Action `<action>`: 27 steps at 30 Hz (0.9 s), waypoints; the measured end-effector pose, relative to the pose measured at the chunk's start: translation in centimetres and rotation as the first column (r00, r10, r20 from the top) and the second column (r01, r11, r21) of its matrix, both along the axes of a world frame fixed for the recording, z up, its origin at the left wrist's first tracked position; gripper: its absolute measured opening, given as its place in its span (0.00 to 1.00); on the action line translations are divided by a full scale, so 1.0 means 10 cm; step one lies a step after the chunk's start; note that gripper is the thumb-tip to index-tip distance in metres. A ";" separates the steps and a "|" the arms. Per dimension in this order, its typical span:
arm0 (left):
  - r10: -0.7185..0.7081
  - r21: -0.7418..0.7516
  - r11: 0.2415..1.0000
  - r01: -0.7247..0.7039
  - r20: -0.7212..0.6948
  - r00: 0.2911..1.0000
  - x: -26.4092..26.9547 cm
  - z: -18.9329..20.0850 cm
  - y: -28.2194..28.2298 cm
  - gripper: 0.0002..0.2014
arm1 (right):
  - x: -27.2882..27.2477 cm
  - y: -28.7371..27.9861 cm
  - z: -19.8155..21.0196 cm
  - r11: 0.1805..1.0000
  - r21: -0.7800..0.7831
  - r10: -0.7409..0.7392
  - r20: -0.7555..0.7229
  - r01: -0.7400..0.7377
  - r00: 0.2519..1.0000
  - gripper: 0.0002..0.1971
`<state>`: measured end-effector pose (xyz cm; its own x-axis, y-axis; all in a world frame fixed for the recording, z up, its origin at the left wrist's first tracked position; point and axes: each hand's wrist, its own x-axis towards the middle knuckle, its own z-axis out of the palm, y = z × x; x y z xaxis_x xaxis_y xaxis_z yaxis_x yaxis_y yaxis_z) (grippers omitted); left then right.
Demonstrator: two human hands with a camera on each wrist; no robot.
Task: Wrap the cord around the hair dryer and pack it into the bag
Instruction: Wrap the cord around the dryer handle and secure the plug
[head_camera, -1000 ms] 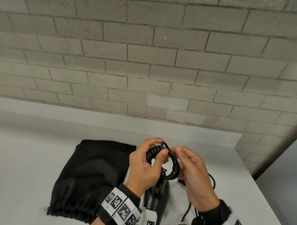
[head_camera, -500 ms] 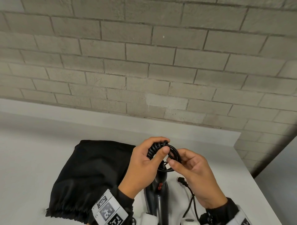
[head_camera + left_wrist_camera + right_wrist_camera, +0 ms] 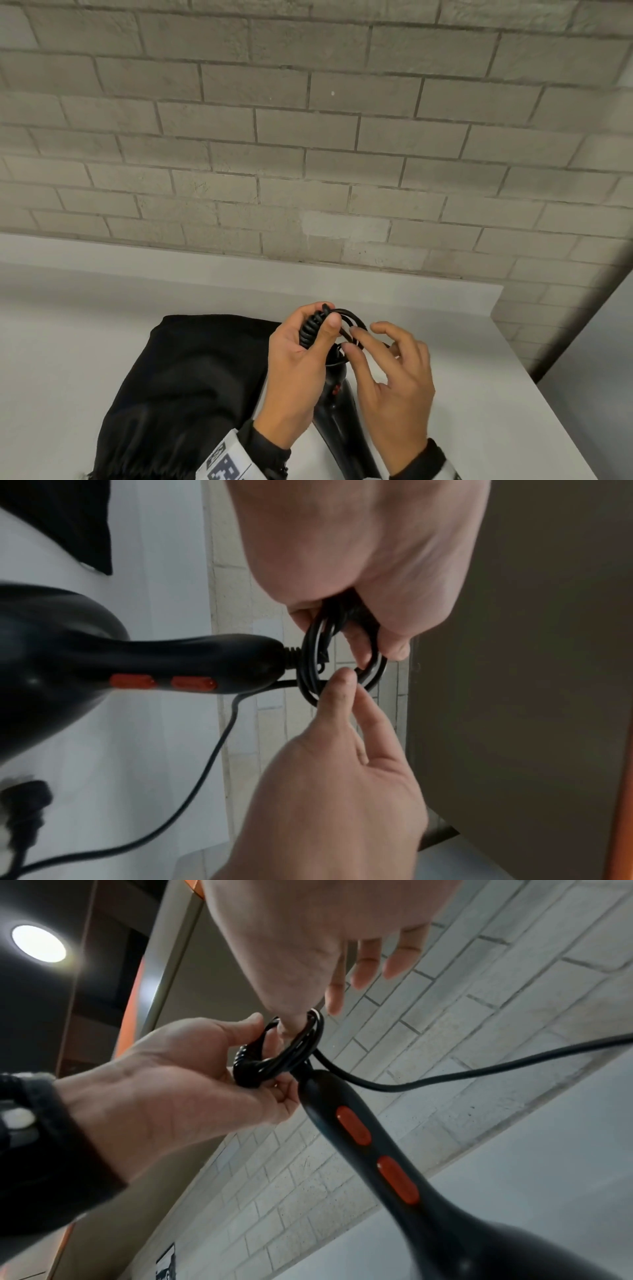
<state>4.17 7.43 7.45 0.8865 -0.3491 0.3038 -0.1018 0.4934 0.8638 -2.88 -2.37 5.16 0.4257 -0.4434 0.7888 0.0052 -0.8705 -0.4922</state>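
Cord (image 3: 346, 322) loops sit bunched in a small black ring at the end of the dryer (image 3: 337, 407) handle, up off the bench (image 3: 68, 342) near its back right part. The left hand (image 3: 294, 370) grips the ring, thumb pressed on top and fingers curled under it. The right hand (image 3: 394, 383) pinches one loop with thumb and first finger; its other fingers are spread loose. More cord hangs down from the ring, and its plug (image 3: 24, 802) lies on the bench by the near edge.

Bare white bench lies to the right of the hands, up to the right edge, and along the back edge by the wall (image 3: 308, 137). The bag (image 3: 188, 394) lies flat just left of the hands, taking up the middle.

The dryer is black, smooth and shiny, with a thin handle that swells into a round body. Two orange buttons (image 3: 373, 1153) sit in a row on the handle. The cord is thin, round and glossy. The bag is soft dark cloth, gathered at its near end. The wall is rough grey brick.
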 end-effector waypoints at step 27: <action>0.141 0.174 0.963 -0.204 0.319 0.937 0.25 -0.04 -0.04 0.08 | -0.39 0.25 0.50 0.433 0.830 0.560 0.058 -0.351 0.827 0.15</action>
